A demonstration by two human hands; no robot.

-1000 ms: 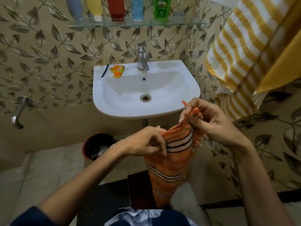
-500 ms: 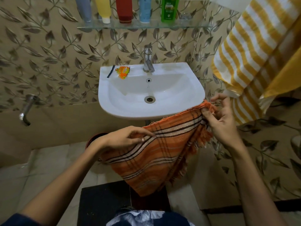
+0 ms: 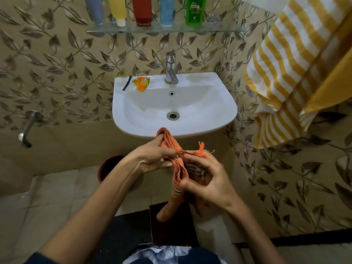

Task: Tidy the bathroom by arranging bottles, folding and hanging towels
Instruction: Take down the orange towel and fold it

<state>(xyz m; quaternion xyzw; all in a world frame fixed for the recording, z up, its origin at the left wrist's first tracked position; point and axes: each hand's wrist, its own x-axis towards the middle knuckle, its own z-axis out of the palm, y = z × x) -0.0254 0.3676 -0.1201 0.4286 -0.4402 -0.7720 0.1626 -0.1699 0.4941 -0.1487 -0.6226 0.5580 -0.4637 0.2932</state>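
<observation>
Folding continues: towel point(image 3: 178, 168), spread wide half a second ago, is now doubled; left hand point(image 3: 150, 161) and right hand point(image 3: 205, 180) both pinch its edges.

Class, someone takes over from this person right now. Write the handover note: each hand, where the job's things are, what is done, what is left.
Left hand: grips the orange striped towel at its upper folded edge.
Right hand: grips the same towel lower down, bunched between the fingers.
The towel hangs gathered in front of the sink, not on any rail.
Five bottles stand in a row on the glass shelf; that part looks done.
A yellow striped towel hangs at the right.
Left: finish folding the orange towel and hang it. An orange wrapper lies on the sink rim.
</observation>
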